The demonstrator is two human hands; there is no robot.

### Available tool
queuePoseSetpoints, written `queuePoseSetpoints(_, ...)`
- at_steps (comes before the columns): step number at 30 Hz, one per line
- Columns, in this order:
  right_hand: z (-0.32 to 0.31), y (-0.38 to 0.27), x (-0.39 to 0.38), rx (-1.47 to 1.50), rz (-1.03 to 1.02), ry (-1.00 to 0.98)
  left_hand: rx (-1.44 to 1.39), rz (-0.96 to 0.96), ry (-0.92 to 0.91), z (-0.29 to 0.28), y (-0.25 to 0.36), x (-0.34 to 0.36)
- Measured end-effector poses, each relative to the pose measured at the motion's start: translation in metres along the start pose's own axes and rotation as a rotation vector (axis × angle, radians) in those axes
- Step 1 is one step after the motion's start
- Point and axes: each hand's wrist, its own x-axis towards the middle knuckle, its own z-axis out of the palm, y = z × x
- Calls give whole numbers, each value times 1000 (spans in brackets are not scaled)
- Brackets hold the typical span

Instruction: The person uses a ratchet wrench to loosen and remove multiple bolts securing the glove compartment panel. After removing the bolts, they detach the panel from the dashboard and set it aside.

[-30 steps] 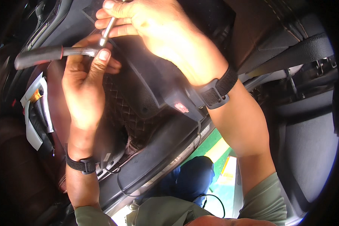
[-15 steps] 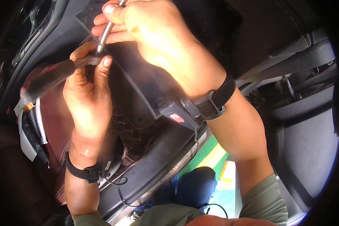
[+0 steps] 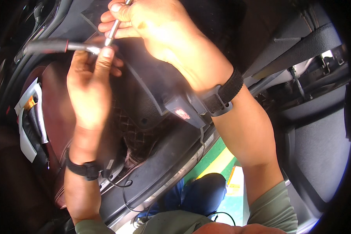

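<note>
A ratchet wrench [image 3: 50, 46] with a dark handle points to the left, somewhat smeared by motion. Its head meets a shiny metal extension bar [image 3: 113, 31] that slants up to the right. My left hand [image 3: 90, 87] is closed at the wrench head, thumb over the joint with the bar. Higher up, my right hand [image 3: 156, 29] pinches the bar between thumb and forefinger, while its other fingers stretch out beside it. The bar's far end runs out of view at the top edge.
A brown seat [image 3: 55, 101] lies to the left, with a white-edged pouch [image 3: 27, 136] on it. Below my right wrist is a grey box [image 3: 185, 111] with a small label. A door sill [image 3: 152, 175] crosses below, near a thin black cable [image 3: 124, 201].
The wrench handle has swung upward, from slanting down-left to nearly level. My left hand has turned with it, and its fingers now show past the thumb. My right hand has barely moved.
</note>
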Motion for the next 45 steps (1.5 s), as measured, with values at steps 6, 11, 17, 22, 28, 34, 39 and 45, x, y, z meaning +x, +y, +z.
queuePoseSetpoints(6, 4, 2, 1, -140, -133, 101, 83, -50, -65, -5, -3, 3)
queuePoseSetpoints(11, 7, -3, -1, -101, -68, 102, -810, -546, -441, -36, 0, 26)
queuePoseSetpoints(17, 10, 6, 1, -119, -137, 202, 318, 302, -44, -8, -13, 6)
queuePoseSetpoints(22, -1, 5, 4, -150, -139, 150, -304, -293, -56, -7, 6, 11)
queuePoseSetpoints(28, 6, -1, 0, -175, -100, 173, -598, -481, -344, -31, 2, 22)
queuePoseSetpoints(34, 6, 3, 0, -128, -134, 167, 529, 571, -10, -9, -16, 9)
queuePoseSetpoints(39, 6, -10, -6, -6, 15, 87, -522, -420, -164, -21, 10, 16)
queuePoseSetpoints(45, 7, -3, 2, -52, -30, 101, -184, -70, -100, -16, 3, 16)
